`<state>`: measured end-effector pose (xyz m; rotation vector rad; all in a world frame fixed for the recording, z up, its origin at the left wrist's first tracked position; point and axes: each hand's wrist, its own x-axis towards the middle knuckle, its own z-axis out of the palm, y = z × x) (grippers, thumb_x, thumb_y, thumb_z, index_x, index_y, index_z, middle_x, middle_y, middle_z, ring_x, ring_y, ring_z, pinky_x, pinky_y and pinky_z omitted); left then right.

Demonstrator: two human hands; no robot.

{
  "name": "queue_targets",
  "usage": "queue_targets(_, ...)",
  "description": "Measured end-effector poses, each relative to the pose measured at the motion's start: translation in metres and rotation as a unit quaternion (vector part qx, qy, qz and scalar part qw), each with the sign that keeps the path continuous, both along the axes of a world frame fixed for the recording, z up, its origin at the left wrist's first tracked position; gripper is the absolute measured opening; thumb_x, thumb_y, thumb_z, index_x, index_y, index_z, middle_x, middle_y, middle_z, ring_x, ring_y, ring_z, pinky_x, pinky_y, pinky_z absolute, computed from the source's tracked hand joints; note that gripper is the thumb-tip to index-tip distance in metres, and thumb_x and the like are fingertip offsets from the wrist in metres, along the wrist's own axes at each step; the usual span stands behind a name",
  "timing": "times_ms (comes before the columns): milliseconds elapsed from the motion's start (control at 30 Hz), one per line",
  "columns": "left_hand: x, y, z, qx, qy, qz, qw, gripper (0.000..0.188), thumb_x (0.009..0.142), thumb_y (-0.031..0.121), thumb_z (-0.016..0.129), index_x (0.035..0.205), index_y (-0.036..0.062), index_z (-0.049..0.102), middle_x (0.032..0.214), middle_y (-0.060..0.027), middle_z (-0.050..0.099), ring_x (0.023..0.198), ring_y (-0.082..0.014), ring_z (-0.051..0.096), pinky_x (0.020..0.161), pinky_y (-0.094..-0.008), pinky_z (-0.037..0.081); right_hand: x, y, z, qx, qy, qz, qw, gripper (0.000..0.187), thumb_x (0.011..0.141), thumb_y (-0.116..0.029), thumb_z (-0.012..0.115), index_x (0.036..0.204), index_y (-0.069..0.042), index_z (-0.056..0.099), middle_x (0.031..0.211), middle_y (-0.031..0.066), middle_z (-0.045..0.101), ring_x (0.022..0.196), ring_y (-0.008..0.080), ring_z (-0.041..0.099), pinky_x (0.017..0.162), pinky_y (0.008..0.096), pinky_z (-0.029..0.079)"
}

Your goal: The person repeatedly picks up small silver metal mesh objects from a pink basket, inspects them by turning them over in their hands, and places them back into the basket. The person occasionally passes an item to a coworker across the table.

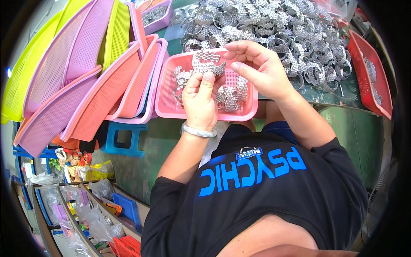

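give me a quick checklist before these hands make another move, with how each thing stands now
1. Left hand has a grip on the silver bracelet: ok, pinched between thumb and fingers.
2. Right hand free: ok, thumb and fingers apart, nothing visible between them.
3. Bracelet over the pink basket: ok, though other bracelets lie in there too.
4. Basket wholly on the table: not ok, its near end appears to jut past the edge.
5. Bracelet free of flaws: cannot tell, details too small.
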<state>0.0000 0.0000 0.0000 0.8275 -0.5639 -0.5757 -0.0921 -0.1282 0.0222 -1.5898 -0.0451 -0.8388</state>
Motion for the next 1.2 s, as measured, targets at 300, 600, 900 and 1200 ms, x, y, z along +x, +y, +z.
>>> queue_targets(300,0.007,0.002,-0.015,0.073,-0.279,0.138,0.947,0.004,0.084,0.002,0.058,0.086,-0.0014,0.059,0.086,-0.0061,0.058,0.077,-0.0133,0.055,0.071,-0.0268,0.046,-0.003,0.008,0.006,-0.008,0.016,0.016,1.000,0.035,0.080,0.001,0.057,0.115,0.001,0.052,0.097,0.0061,0.061,0.081,0.0066,0.055,0.075,0.0218,0.047)
queue_targets(600,0.003,-0.001,-0.010,0.090,-0.430,0.239,0.866,0.008,0.077,0.001,0.065,0.074,-0.0036,0.058,0.074,-0.0104,0.053,0.062,-0.0168,0.048,0.057,-0.0240,0.039,-0.003,0.011,0.008,-0.021,0.032,0.044,0.998,0.039,0.082,0.004,0.055,0.121,0.002,0.048,0.103,0.0076,0.057,0.089,0.0089,0.056,0.080,0.0231,0.046)
queue_targets(900,0.000,-0.003,-0.007,0.086,-0.465,0.233,0.850,0.008,0.075,0.000,0.066,0.079,-0.0033,0.060,0.084,-0.0119,0.055,0.069,-0.0179,0.054,0.060,-0.0260,0.044,-0.001,0.021,0.008,0.078,0.007,0.042,0.996,0.035,0.078,0.002,0.058,0.112,0.004,0.052,0.088,0.0079,0.063,0.082,0.0093,0.059,0.074,0.0231,0.048)
queue_targets(1200,0.003,0.011,0.010,0.062,-0.068,-0.109,0.990,0.047,0.083,0.010,0.059,0.125,0.0032,0.039,0.117,-0.0089,0.051,0.105,-0.0184,0.051,0.090,-0.0319,0.042,-0.005,0.017,0.004,0.057,0.011,0.036,0.998,0.037,0.078,0.004,0.056,0.115,0.001,0.052,0.087,0.0072,0.064,0.083,0.0093,0.059,0.076,0.0234,0.047)
